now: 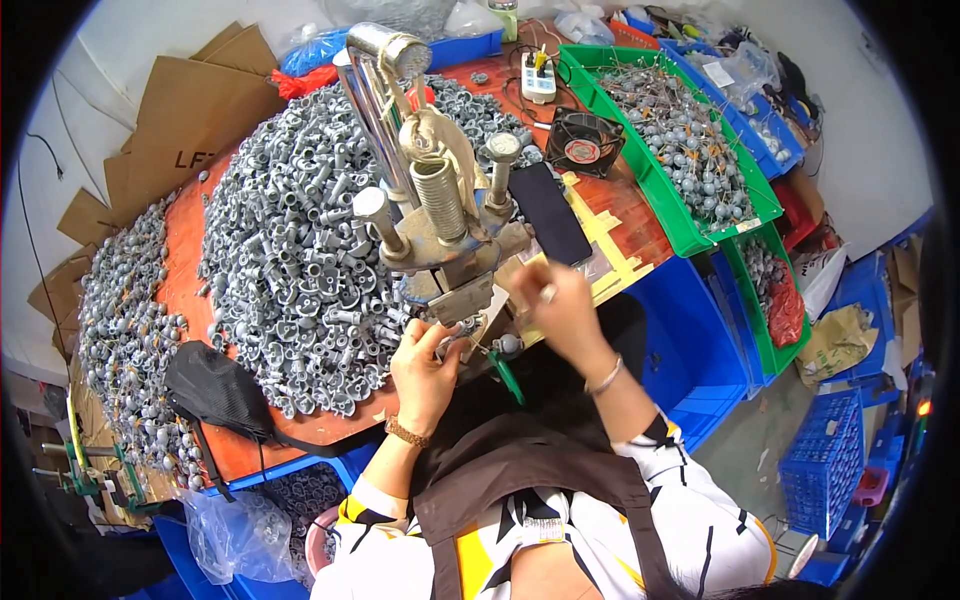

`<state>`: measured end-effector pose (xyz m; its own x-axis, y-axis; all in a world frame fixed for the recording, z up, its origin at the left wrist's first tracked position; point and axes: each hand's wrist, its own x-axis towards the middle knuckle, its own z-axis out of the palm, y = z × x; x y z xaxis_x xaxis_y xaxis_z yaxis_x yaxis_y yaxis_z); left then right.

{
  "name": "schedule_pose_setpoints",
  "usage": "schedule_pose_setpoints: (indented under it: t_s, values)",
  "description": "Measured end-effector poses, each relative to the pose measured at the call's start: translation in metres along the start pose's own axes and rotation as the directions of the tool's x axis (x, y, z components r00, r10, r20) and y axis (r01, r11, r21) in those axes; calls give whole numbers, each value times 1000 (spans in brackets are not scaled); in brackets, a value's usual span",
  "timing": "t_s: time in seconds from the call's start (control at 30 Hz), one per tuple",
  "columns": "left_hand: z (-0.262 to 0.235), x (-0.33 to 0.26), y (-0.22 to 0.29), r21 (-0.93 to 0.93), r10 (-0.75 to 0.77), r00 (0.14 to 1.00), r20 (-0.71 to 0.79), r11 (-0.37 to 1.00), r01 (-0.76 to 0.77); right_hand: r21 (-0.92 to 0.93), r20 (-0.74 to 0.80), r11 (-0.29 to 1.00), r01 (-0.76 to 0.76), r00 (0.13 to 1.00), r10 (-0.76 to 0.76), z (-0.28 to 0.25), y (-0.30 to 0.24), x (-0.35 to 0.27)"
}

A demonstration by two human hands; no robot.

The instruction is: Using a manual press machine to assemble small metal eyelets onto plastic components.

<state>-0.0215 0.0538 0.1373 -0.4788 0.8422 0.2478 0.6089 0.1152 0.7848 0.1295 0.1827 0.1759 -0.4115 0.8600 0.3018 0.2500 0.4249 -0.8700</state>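
I log the left hand point(425, 378) pinching a small grey part point(468, 327), mostly covered by its grip, just below the metal press point(437, 200), while the right hand point(558, 308) curls, too blurred to tell its contents, beside hollow grey fittings point(300, 270).

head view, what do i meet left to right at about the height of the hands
Heap of round-headed parts → black pouch → heap of grey parts → left hand → right hand → blue bin → red plastic bag → crumpled tan wrapping.
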Motion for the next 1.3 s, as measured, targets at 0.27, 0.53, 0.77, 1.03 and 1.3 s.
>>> schedule_pose_setpoints:
  t_s: [0.27,0.53,0.77,1.03,1.3]
  values:
    - [3,0,7,63,44,996,-76,997,-39,739,269,668,-86,947,-176,-6,-40,130]
    - [0,-1,16,76,66,995,-81,995,-59,257,-202,664,702,711,-674,-33,-18,-32]
    - [-12,-9,9,150,138,990,39,978,-142,244,-288,779,577,811,-510,-53,-69,5]
    - [-45,-23,3,184,179,983,-40,968,-169,-212,64,895,393,919,-389,26,9,-45]
    - [-67,20,-17,302,267,908,-324,938,-168,-82,-96,986,143,984,-151,-50,6,-49]
